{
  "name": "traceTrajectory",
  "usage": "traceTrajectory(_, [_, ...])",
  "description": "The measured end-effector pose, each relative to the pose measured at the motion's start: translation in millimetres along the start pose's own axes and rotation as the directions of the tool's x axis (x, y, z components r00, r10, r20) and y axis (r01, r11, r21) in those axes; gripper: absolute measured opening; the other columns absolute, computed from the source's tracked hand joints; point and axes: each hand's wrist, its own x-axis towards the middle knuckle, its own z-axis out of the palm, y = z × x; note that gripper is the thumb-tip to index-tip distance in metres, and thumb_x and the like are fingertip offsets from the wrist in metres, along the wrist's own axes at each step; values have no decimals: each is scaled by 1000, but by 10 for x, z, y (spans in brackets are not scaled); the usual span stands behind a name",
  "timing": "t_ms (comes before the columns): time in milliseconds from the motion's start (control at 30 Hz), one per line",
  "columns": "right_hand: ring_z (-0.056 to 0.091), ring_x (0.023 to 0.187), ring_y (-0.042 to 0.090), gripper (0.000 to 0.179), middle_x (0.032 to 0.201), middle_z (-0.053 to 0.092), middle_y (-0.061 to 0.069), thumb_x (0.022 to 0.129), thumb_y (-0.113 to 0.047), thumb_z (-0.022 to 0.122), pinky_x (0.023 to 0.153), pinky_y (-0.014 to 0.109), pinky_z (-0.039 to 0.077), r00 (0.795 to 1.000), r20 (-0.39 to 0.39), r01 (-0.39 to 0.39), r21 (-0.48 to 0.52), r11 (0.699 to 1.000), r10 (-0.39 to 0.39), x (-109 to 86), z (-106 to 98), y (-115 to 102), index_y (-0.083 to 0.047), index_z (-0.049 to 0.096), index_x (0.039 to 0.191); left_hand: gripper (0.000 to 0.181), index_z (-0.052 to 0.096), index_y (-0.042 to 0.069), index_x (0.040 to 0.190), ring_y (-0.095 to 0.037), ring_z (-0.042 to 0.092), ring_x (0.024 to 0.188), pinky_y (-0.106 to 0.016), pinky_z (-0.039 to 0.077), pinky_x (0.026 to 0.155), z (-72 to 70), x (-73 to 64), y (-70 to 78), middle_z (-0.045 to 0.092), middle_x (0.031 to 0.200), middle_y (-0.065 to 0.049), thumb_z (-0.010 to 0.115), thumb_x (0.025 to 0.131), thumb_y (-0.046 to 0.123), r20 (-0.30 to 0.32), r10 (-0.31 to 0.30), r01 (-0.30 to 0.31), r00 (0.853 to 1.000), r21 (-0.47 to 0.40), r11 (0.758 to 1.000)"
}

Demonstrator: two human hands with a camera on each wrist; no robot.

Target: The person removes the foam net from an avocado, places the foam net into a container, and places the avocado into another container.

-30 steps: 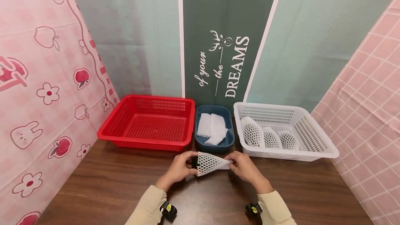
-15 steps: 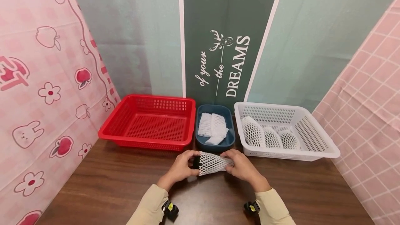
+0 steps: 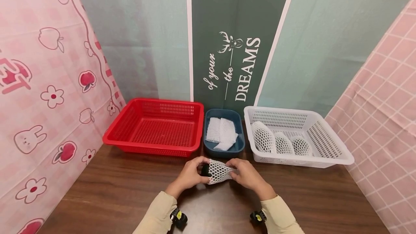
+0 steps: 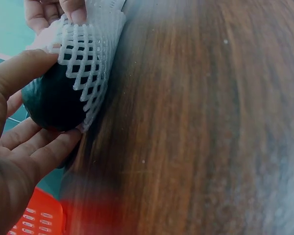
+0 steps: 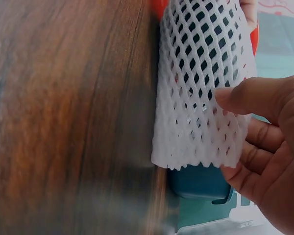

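Note:
A dark, smooth, rounded fruit (image 4: 54, 100) lies partly inside a white foam net sleeve (image 3: 219, 172), just above the table in front of the blue bin. My left hand (image 3: 191, 174) grips the fruit's bare end, thumb on one side and fingers on the other. My right hand (image 3: 244, 174) pinches the sleeve farther along, with the thumb (image 5: 230, 98) on the mesh and the fingers behind it. Beyond the fruit the sleeve's free end (image 5: 198, 152) hangs loose in the right wrist view. Mesh covers the fruit's other end; its exact kind is unclear.
Behind my hands stands a blue bin (image 3: 208, 149) with several folded foam net sleeves (image 3: 227, 129). To its left is a red basket (image 3: 152, 147). On the right, a white basket (image 3: 325, 160) holds three net-wrapped items (image 3: 264, 138). Fabric hangs around the wooden table (image 3: 113, 190).
My right hand has moved left along the sleeve, from its tip toward the fruit, and the sleeve looks shorter and rounder. The left hand keeps hold of the fruit, shifting slightly right.

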Motion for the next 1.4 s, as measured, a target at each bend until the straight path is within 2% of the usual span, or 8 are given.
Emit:
traceTrajectory(167, [58, 79, 12, 23, 88, 63, -2, 72, 4, 71, 70, 33, 48, 1000, -17, -5, -2, 1000, 5, 3, 11, 1, -8, 65, 91, 52, 63, 3, 107, -25, 61, 94, -36, 49, 80, -3, 5, -5, 61, 107, -8, 83, 59, -1, 8, 11, -11, 1000, 9, 1000])
traceTrajectory(467, [58, 79, 13, 23, 88, 63, -1, 72, 5, 69, 69, 33, 49, 1000, -25, 2, -5, 1000, -2, -9, 26, 5, -7, 65, 91, 55, 60, 0, 111, -28, 60, 93, -30, 52, 70, 7, 6, 8, 58, 108, -11, 82, 60, 0, 53, -28, 27, 998, 16, 999])
traceTrajectory(733, [58, 79, 10, 23, 88, 63, -3, 72, 4, 72, 68, 30, 49, 997, -78, 14, 1, 1000, -14, -32, 3, 18, -9, 66, 90, 53, 62, 1, 110, -23, 59, 89, -25, 51, 67, -22, -19, 9, 60, 103, -7, 82, 61, 3, 22, -7, 6, 1000, 36, 999])
traceTrajectory(967, [58, 81, 10, 21, 88, 63, -3, 74, 3, 71, 70, 30, 49, 997, -79, -5, -5, 1000, 4, -69, -76, 41, -10, 67, 89, 54, 65, 8, 110, -19, 57, 84, -27, 52, 65, -94, -54, 24, 60, 100, -1, 87, 60, 13, 0, -23, 22, 1000, 33, 999])
traceTrajectory(1200, [59, 79, 11, 22, 85, 63, -3, 72, 5, 72, 69, 31, 49, 992, -119, 23, -29, 999, -27, -106, -115, 74, -9, 68, 88, 53, 64, 8, 110, -20, 56, 85, -27, 52, 64, -163, -64, 71, 59, 100, 0, 86, 62, 13, -8, -46, 46, 999, 11, 999])
traceTrajectory(1400, [59, 79, 12, 25, 84, 63, -3, 71, 10, 71, 67, 31, 49, 992, -125, 22, -38, 999, -26, -153, -151, 102, -9, 68, 87, 52, 64, 8, 109, -20, 56, 89, -25, 52, 65, -225, -103, 49, 60, 102, 0, 86, 62, 14, -27, -60, 60, 998, 10, 998])
